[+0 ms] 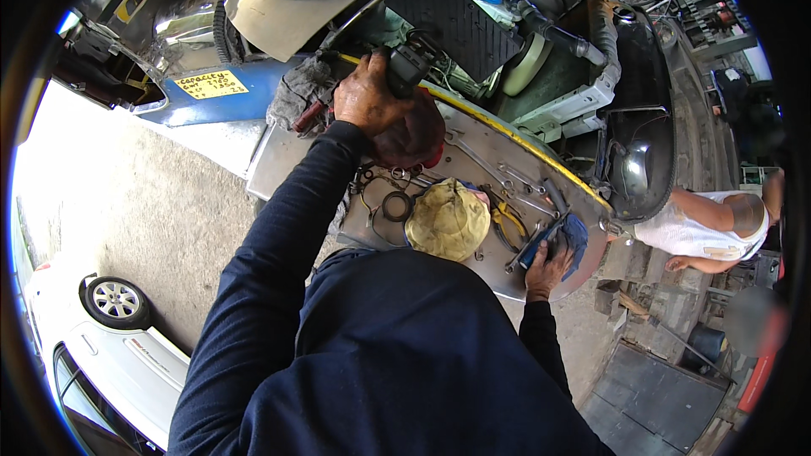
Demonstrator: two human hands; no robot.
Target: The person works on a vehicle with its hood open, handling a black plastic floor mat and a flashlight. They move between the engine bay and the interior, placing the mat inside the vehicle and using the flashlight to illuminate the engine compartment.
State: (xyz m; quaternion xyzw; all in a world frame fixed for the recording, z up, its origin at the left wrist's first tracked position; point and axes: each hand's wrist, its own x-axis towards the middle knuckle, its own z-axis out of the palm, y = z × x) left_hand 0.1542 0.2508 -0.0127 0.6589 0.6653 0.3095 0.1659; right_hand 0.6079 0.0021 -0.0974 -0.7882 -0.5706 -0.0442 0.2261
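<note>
My left hand (367, 97) is closed at the front edge of the car's engine bay, around a dark tool with a boxy black end (407, 68); the rest of the tool is hidden. Just beneath it lies a dark red cloth (414, 137), with a grey rag (302, 89) to the left. On the metal work surface (291, 165), my right hand (549, 268) grips a bunched blue cloth (576, 245); its fingertips are partly hidden. Between the hands are a pale yellow cloth cap (448, 221), yellow-handled pliers (508, 224), a black ring (396, 206) and several wrenches (477, 158).
Beyond the surface is the engine bay, with a yellow strip (498, 133) along its front edge and a headlamp (635, 169) at right. Another person (710, 228) is at the far right near wooden planks. A white car (110, 371) stands at the lower left.
</note>
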